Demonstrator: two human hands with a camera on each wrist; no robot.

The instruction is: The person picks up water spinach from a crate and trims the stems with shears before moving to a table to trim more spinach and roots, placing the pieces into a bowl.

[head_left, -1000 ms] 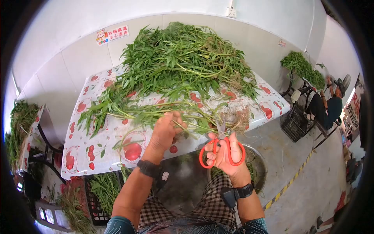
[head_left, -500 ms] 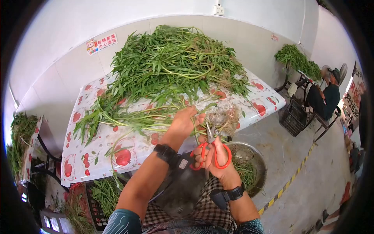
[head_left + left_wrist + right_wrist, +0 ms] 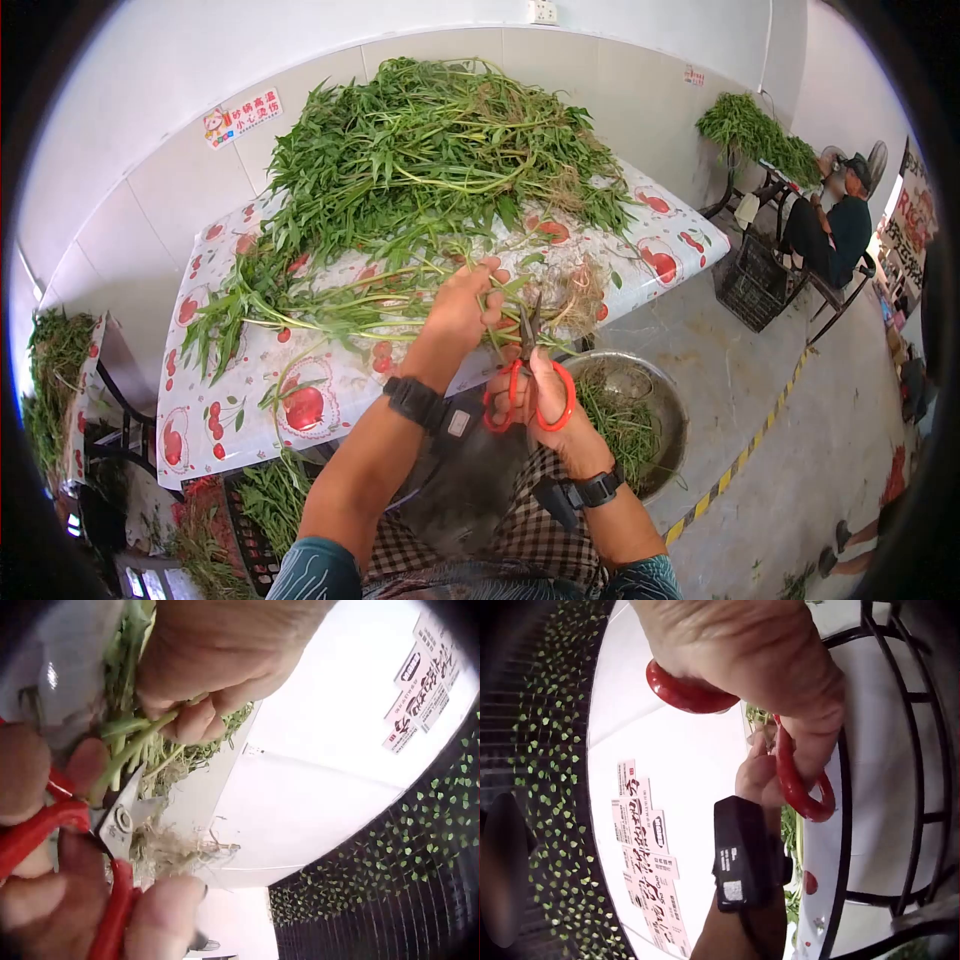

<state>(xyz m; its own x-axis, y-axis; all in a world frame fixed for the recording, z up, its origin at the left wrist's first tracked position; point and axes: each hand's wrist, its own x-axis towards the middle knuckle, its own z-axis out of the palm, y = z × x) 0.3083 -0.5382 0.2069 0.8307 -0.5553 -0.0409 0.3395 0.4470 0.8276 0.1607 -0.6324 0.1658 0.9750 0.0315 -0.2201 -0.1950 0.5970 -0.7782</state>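
Note:
My left hand [image 3: 468, 302] grips a bunch of long green stems [image 3: 330, 300] at the table's front edge; the roots [image 3: 575, 290] stick out to the right. My right hand [image 3: 533, 398] holds red-handled scissors [image 3: 527, 385], blades up and closed around the stems just right of the left hand. In the left wrist view the left hand [image 3: 217, 660] pinches the stems [image 3: 131, 746] above the scissor blades [image 3: 120, 817], with stringy roots [image 3: 176, 847] beyond. In the right wrist view fingers of the right hand [image 3: 780, 667] pass through the red scissor loops [image 3: 799, 787].
A big heap of greens [image 3: 430, 150] covers the cherry-print table [image 3: 300, 380]. A metal basin [image 3: 625, 410] of trimmings stands on the floor below the right hand. A crate of greens [image 3: 265, 495] sits at lower left. A seated person [image 3: 830, 230] and black crate [image 3: 750, 285] are at right.
The left hand slid right along the stems toward the roots and lifted them. The right hand raised the scissors and closed the blades onto the stems near the roots.

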